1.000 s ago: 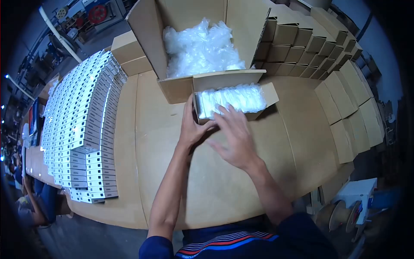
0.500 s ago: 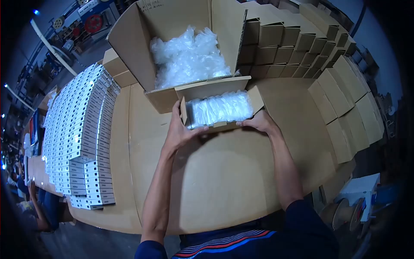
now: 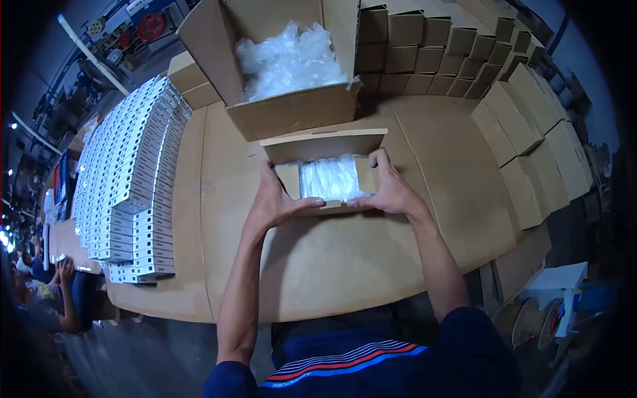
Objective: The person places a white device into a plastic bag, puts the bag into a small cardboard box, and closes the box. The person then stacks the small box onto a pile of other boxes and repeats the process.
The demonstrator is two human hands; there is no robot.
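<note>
Left hand (image 3: 272,199) and right hand (image 3: 396,192) were curled half-open, gripping opposite ends of small carton (image 3: 325,144), thumbs along near edge. Between hands, side flaps (image 3: 288,180) lay inward over plastic-wrapped packets (image 3: 330,179); lid stood raised. Loose wrap could snag under lid; uneven squeeze could buckle walls. Beyond grip, big carton (image 3: 292,119) held crumpled plastic (image 3: 285,63).

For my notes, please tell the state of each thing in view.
Small carton: open, long flap raised, end flaps inward.
Plastic-wrapped contents: partly covered.
Large carton: open, holding clear plastic.
White boxes: stacked.
Brown cartons: stacked.
Left hand: gripping small carton.
Right hand: gripping small carton.
</note>
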